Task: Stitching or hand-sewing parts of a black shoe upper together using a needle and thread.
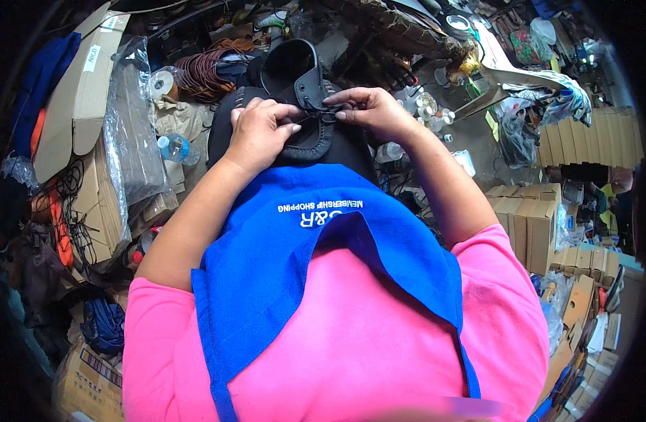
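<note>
Pink shirt sleeves and a blue cloth apron [295, 253] sit closest, covering my chest. Beyond the apron, on my lap, lies a black leather shoe upper with stitched edges [302, 105]. My left hand [260, 133] rests on it, fingers pinched together on a thin dark thread [321, 112]. My right hand [372, 109] pinches the thread's other end. Brown cardboard boxes [527, 225] stand stacked to my right.

head view | worn on the person's head, left of a side-by-side pair | faces steeply down over chest and forearms | close to both hands, lap at centre | fisheye, edges bend at rim | only this view shown
</note>
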`<state>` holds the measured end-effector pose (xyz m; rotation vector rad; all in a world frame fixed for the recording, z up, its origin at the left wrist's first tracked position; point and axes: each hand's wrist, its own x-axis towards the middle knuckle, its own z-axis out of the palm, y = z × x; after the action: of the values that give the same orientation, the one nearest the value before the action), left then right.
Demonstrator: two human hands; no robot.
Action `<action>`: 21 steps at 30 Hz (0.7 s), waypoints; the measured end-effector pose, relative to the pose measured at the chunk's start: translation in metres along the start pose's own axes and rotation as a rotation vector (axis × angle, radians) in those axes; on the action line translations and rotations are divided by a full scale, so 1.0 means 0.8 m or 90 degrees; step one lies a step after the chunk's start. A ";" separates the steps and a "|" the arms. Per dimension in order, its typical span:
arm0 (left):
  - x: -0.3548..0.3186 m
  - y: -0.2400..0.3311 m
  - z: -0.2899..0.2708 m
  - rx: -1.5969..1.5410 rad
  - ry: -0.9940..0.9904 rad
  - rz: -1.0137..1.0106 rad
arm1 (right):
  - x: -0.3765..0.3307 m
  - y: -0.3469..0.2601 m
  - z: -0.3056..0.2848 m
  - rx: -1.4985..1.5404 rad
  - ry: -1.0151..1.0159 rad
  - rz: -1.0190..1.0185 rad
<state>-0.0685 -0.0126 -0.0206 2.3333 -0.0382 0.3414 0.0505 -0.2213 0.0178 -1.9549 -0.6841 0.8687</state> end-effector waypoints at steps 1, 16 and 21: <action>0.001 0.001 0.002 0.025 0.002 -0.007 | 0.003 0.006 0.000 0.062 -0.012 -0.009; 0.030 0.008 0.024 -0.132 -0.069 -0.146 | 0.024 0.010 0.002 0.078 -0.027 -0.034; 0.036 0.032 0.000 -0.005 -0.088 -0.080 | 0.023 -0.008 0.000 -0.023 0.011 -0.009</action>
<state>-0.0439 -0.0288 0.0043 2.3344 0.0404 0.1166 0.0609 -0.2048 0.0173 -1.9851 -0.7071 0.8346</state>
